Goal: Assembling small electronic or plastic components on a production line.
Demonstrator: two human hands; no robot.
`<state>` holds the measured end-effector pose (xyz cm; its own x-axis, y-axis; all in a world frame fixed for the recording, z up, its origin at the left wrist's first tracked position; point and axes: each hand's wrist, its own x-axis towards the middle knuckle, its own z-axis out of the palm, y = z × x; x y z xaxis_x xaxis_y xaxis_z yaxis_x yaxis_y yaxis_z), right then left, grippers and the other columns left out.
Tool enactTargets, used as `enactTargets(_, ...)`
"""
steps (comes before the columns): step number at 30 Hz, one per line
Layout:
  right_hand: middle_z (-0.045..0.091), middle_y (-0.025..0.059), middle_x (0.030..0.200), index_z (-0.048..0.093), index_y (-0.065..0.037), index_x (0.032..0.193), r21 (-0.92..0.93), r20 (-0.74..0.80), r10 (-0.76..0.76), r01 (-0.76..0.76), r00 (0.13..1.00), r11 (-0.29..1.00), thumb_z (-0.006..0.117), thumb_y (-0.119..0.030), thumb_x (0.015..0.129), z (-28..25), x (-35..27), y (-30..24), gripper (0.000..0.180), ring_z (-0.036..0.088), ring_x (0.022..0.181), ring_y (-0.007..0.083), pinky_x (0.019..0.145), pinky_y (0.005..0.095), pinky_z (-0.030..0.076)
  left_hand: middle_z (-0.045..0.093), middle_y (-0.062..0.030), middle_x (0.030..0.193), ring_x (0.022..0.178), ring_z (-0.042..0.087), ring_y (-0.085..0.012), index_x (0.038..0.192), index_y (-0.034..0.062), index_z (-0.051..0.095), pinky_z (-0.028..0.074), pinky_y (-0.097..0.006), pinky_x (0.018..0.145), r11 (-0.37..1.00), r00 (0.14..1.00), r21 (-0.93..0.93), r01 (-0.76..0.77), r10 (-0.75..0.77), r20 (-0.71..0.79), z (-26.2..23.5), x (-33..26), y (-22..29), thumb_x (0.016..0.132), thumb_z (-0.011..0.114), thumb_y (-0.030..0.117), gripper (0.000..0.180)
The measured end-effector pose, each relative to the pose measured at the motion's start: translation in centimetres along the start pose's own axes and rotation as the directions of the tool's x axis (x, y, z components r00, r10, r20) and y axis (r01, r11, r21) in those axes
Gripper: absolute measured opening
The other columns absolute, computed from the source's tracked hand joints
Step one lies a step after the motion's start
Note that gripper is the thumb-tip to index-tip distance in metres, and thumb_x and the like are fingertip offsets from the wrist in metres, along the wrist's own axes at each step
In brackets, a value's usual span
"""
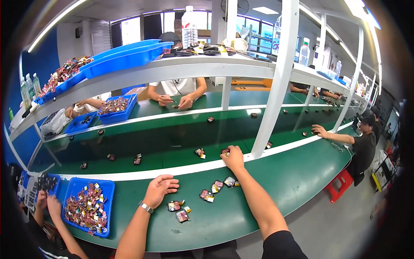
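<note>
Bright workshop space surrounds the long green table (297, 177) that I watch through the head camera. Beyond the foot of a white post (276, 77) runs a dark green strip (185, 138); far left of the post sits a blue tray (110, 199) heaped with small parts (88, 209). Just left of the post, the right hand (233, 159) bends its fingers down at a small unit (224, 152); I can't tell whether it's gripped. Farther left, the left hand (160, 190) is loosely open, empty. Five similar units (206, 195) lie on the table, left of the post.
</note>
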<state>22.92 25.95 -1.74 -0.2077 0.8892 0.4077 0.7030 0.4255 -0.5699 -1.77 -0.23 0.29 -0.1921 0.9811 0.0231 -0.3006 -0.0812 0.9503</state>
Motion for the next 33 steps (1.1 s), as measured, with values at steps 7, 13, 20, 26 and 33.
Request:
enactTargets(7, 0.060, 0.0174, 0.097, 0.059, 0.000, 0.097, 0.028, -0.136, 0.033, -0.030, 0.990, 0.999, 0.083, -0.024, 0.066, 0.7, -0.4, -0.1, 0.046, 0.060, 0.092, 0.0351, 0.082, 0.0437, 0.050, 0.063, -0.0206, 0.113, 0.099, 0.065, -0.0264, 0.120, -0.0042, 0.052, 0.055, -0.037, 0.085, 0.999, 1.000, 0.052, 0.007, -0.006, -0.009, 0.1, -0.1, 0.2, 0.095, 0.050, 0.005, 0.026)
enactTargets(13, 0.059, 0.0185, 0.097, 0.056, 0.001, 0.098, -0.025, -0.123, 0.089, -0.092, 0.988, 0.995, 0.084, -0.026, 0.066, 0.4, -0.2, -0.1, 0.050, 0.059, 0.091, 0.0365, 0.081, 0.0446, 0.049, 0.063, -0.0207, 0.113, 0.099, 0.065, -0.0262, 0.120, -0.0042, 0.052, 0.055, -0.036, 0.084, 0.999, 1.000, 0.042, 0.012, -0.011, -0.014, 0.1, 0.1, 0.0, 0.096, 0.050, 0.006, 0.027)
enactTargets(20, 0.059, 0.0205, 0.100, 0.056, 0.004, 0.104, -0.083, -0.170, -0.109, 0.096, 0.979, 0.992, 0.082, -0.034, 0.070, -0.3, -0.4, -4.2, 0.057, 0.055, 0.102, 0.0358, 0.088, 0.0451, 0.047, 0.063, -0.0206, 0.114, 0.099, 0.065, -0.0256, 0.121, -0.0040, 0.051, 0.056, -0.036, 0.084, 0.999, 1.000, 0.044, 0.011, -0.011, -0.010, 0.0, 0.1, 0.2, 0.096, 0.050, 0.006, 0.027)
enactTargets(26, 0.063, 0.0192, 0.094, 0.062, 0.002, 0.092, -0.158, 0.120, -0.134, 0.152, 0.984, 0.976, 0.078, -0.031, 0.073, 4.3, 0.9, -7.1, 0.042, 0.060, 0.095, 0.0388, 0.085, 0.0482, 0.049, 0.063, -0.0205, 0.115, 0.099, 0.065, -0.0252, 0.122, -0.0036, 0.050, 0.056, -0.036, 0.084, 1.000, 1.000, -0.001, -0.008, 0.008, -0.005, -0.6, 0.0, -0.2, 0.096, 0.054, 0.011, 0.030)
enactTargets(33, 0.066, 0.0127, 0.093, 0.057, 0.001, 0.117, 0.376, 0.301, -0.252, 0.129, 0.920, 0.918, 0.082, -0.010, 0.064, 0.2, -1.6, -10.5, 0.060, 0.065, 0.087, 0.0271, 0.081, 0.0364, 0.052, 0.061, -0.0146, 0.117, 0.091, 0.064, -0.0175, 0.127, -0.0021, 0.049, 0.056, -0.031, 0.078, 1.000, 0.995, 0.026, 0.008, -0.005, -0.104, -1.0, -0.3, -0.5, 0.099, 0.052, 0.021, 0.036)
